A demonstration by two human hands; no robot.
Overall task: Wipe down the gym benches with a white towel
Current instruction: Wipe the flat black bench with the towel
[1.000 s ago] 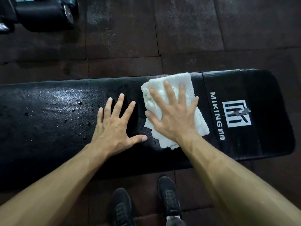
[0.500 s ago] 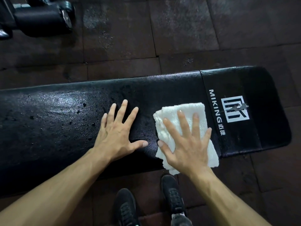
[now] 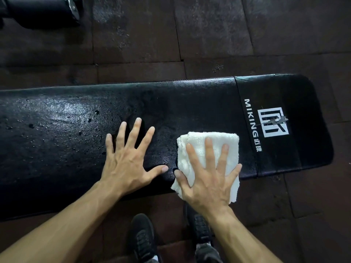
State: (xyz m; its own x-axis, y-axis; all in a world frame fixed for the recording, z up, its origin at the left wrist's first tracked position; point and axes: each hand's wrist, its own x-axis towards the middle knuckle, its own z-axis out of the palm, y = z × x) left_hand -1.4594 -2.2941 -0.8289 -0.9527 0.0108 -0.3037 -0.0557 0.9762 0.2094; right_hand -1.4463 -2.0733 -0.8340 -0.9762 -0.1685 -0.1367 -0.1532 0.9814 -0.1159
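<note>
Right hand point(image 3: 207, 179) spread flat atop towel point(image 3: 210, 147) — pressing it onto bench point(image 3: 190, 103) near edge, 5 o'clock of frame centre. Left hand point(image 3: 127, 160) splayed wide, empty — likely bracing. Droplets point(image 3: 62, 120) at 9 o'clock, unwiped.

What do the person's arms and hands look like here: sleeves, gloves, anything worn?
Both forearms are bare as far as the frame shows, no sleeves in view. The left hand and right hand wear no gloves; no rings, watch or wristband visible. Nails are short and unpainted.
</note>
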